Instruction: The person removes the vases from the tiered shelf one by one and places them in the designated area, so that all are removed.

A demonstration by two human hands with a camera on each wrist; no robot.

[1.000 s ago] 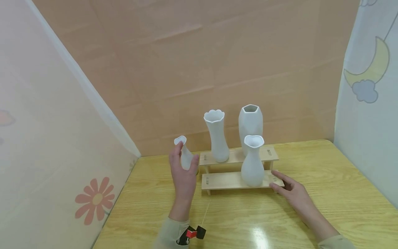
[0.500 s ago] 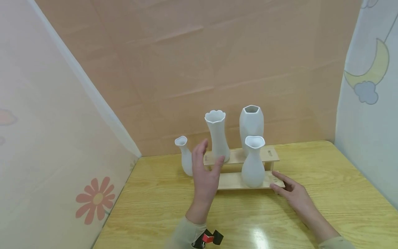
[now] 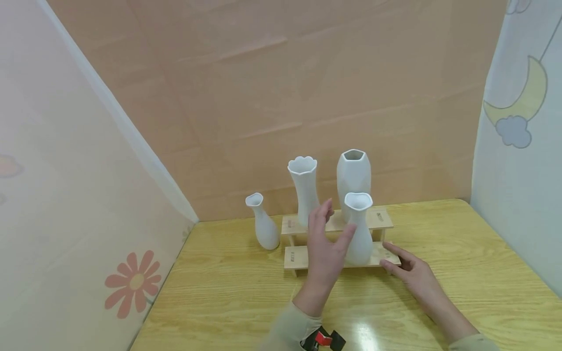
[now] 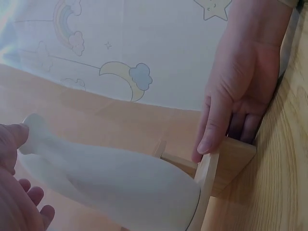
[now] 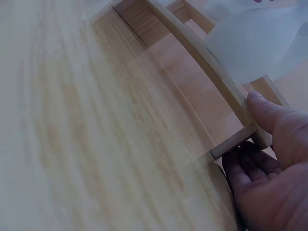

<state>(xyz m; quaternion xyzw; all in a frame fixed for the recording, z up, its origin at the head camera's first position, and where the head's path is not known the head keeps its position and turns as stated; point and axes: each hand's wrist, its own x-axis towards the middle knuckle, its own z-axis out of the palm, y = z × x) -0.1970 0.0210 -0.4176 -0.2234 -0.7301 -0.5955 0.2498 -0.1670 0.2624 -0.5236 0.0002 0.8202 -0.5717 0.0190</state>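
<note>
the left hand (image 3: 327, 243) is reaching with fingers spread and holding nothing, thumb and forefinger opening around the neck of the round vase (image 3: 359, 229) without clearly touching it; in the left wrist view the thumb is lying at the vase's mouth while the body stays free. that vase is standing upright on the lower step of the wooden stand (image 3: 303, 256), toward the stand's right end. the right hand (image 3: 410, 273) is resting with straight, relaxed fingers against the right end of the stand, fingertips touching the lower board and bracing it.

judging from this, the step in hand looks like the approach to a grasp on the round vase. closing on it calls for the fingers to wrap the narrow neck squarely, and lifting it calls for a straight upward pull so the wide belly is not dragging along the board.

room around the stand is uneven. behind the round vase, on the upper step, the hexagonal vase (image 3: 353, 175) is standing very near, and the scalloped vase (image 3: 304, 190) is standing on the same step's left part, so the back is crowded. the small vase (image 3: 262, 222) is sitting on the table (image 3: 219, 302) just left of the stand. in front of the stand the table is offering broad open wood, the easiest way out.
</note>
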